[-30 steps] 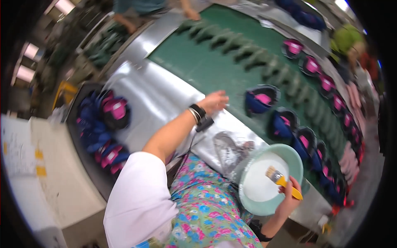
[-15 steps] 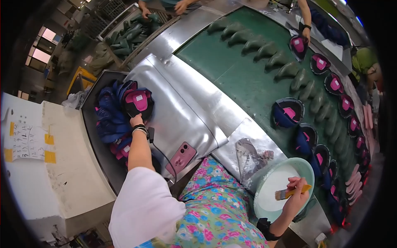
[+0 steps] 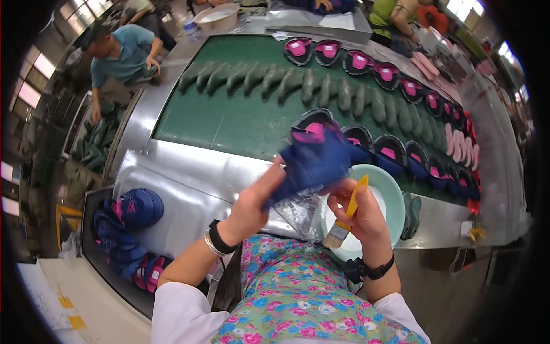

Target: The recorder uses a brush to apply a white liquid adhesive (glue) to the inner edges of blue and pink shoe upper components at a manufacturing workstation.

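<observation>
Blue shoe upper point(image 3: 318, 163) blurs near pink linings point(image 3: 298, 53) with tiny illegible labels point(image 3: 360, 58).

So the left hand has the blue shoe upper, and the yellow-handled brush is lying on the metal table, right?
Not quite: the yellow-handled brush isn't lying on the metal table; the head view shows it in the right hand. The left hand does have the blue shoe upper.

Forearms point(image 3: 192, 260) angled inward, left grip point(image 3: 252, 199) and right grip point(image 3: 366, 215) curled, near each other
</observation>
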The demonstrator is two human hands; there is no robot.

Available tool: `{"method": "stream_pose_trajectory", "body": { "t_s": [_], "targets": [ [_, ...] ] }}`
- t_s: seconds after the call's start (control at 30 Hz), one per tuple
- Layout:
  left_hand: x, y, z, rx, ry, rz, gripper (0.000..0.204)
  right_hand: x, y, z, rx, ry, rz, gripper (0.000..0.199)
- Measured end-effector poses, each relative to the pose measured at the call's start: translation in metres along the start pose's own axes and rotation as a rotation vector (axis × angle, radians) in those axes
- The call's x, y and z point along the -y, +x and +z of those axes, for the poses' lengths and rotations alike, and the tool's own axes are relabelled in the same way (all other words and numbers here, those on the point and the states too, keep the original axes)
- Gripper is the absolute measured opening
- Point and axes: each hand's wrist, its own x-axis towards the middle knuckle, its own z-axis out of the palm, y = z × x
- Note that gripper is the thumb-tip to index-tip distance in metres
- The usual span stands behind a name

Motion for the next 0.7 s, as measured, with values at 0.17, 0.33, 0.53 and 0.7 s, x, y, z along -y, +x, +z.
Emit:
{"method": "stream_pose_trajectory", "body": {
  "t_s": [0.17, 0.33, 0.53, 0.7],
  "targets": [
    [-0.021, 0.015, 0.018, 0.2, 0.273, 0.487, 0.046, 0.015, -0.039, 0.004, -0.187, 0.337, 0.023, 0.045],
    [-0.03, -0.003, 0.02, 0.213, 0.006, -0.108, 0.07, 0.035, -0.041, 0.007, -0.314, -0.524, 0.145, 0.026],
    [-0.039, -0.026, 0.024, 0.503, -0.318, -0.315, 0.087, 0.009, -0.046, 0.01, 0.2, -1.058, -0.105, 0.03],
    [-0.031, -0.043, 0.031, 0.562, -0.435, -0.396, 0.088, -0.011, -0.06, 0.008, 0.337, -1.06, -0.18, 0.026]
  ]
}}
